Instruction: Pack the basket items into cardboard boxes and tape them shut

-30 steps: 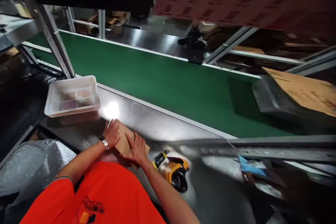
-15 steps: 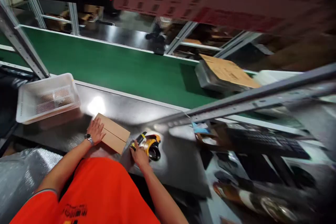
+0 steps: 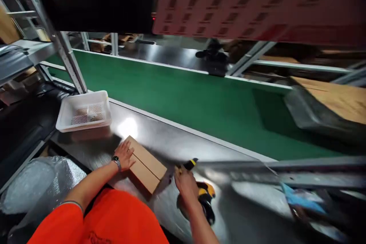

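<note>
A closed brown cardboard box (image 3: 147, 162), with a seam along its top, lies on the metal worktable (image 3: 160, 126). My left hand (image 3: 125, 155) rests flat on the box's left end, fingers stretched out, a watch on the wrist. To the right of the box, my right hand (image 3: 185, 183) has its fingers curled round a black-and-yellow utility knife (image 3: 190, 164), one end sticking out past the fingers. The hand is apart from the box. Partly behind my right forearm lies a yellow-and-black tool (image 3: 208, 194), blurred, its kind unclear.
A white plastic basket (image 3: 82, 112) stands at the table's left end. Behind the table runs a green conveyor belt (image 3: 177, 95), with a flattened brown carton (image 3: 337, 97) on a grey load at right. Bubble wrap (image 3: 37, 183) lies lower left. A metal rail (image 3: 320, 171) crosses at right.
The view has swung left, so things sit further right. My right hand has risen with the knife, away from the yellow-and-black tool. My left hand stays on the box.
</note>
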Tool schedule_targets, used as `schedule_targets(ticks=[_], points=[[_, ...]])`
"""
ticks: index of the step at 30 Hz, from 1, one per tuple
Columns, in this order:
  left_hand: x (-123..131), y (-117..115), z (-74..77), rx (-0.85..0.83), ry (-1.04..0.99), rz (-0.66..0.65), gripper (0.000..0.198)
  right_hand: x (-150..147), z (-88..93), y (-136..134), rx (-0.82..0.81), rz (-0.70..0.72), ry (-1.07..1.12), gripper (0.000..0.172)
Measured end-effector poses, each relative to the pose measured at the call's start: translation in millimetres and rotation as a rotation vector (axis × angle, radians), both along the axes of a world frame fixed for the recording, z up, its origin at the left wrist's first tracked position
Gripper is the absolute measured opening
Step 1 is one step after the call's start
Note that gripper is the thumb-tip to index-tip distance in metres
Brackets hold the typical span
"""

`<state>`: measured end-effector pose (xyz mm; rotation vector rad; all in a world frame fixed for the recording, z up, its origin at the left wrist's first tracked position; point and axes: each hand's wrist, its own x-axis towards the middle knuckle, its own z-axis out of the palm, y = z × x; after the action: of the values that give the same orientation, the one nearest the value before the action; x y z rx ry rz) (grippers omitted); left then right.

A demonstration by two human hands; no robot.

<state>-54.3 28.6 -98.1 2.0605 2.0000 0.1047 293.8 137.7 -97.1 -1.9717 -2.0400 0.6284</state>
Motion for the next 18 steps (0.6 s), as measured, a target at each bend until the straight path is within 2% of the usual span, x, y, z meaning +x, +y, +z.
schedule_targets(ticks=[2, 4, 8, 12, 18], points=[[2, 0, 1.1, -0.006, 0.009, -0.007, 0.083, -18, -17.8, -2, -0.006, 0.012, 0.271, 0.093], [3, -3, 0.5, -0.008, 0.009, 0.011, 0.084, -43, -31.2, -16, -0.039, 0.002, 0.44, 0.1], [4, -7, -4.9, 0.035, -0.024, 0.078, 0.089, -75, -46.3, -52, -0.008, -0.055, 0.444, 0.106], [6, -4, -0.3, 0.02, -0.116, 0.132, 0.09, -80, -39.8, -78, -0.036, -0.077, 0.338, 0.101], [9, 10, 25.1, -0.038, -0.139, 0.241, 0.1, -95, -22.1, -104, 0.014, -0.142, 0.265, 0.085]])
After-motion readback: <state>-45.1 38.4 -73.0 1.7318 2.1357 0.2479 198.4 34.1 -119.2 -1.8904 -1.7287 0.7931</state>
